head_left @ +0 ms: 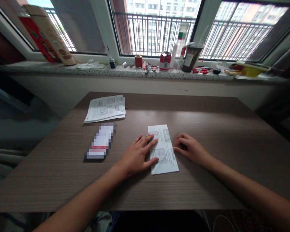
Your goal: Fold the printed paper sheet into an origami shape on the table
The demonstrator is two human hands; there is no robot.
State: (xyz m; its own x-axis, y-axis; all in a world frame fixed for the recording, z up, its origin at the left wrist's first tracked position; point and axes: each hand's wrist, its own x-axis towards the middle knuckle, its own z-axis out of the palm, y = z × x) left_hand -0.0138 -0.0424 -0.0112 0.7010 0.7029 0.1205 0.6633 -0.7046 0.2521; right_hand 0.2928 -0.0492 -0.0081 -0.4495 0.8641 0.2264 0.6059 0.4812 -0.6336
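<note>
A narrow strip of printed paper (168,161) lies on the table in front of me, with small diagrams and lines of text on it. Its near edge looks slightly ragged. My left hand (140,153) rests flat on its left side, fingers spread and thumb reaching onto the lower part. At the strip's right edge, my right hand (189,149) has its fingers curled, thumb and fingertips meeting at the paper's border. Left of my left hand lies a phone (101,141), its screen blurred out.
Other printed sheets (106,109) lie stacked at the back left of the wooden table (207,119). Along the windowsill (91,70) stand a can (165,61), a glass bottle (177,48), a dark drink cup (191,58) and tall containers (50,35).
</note>
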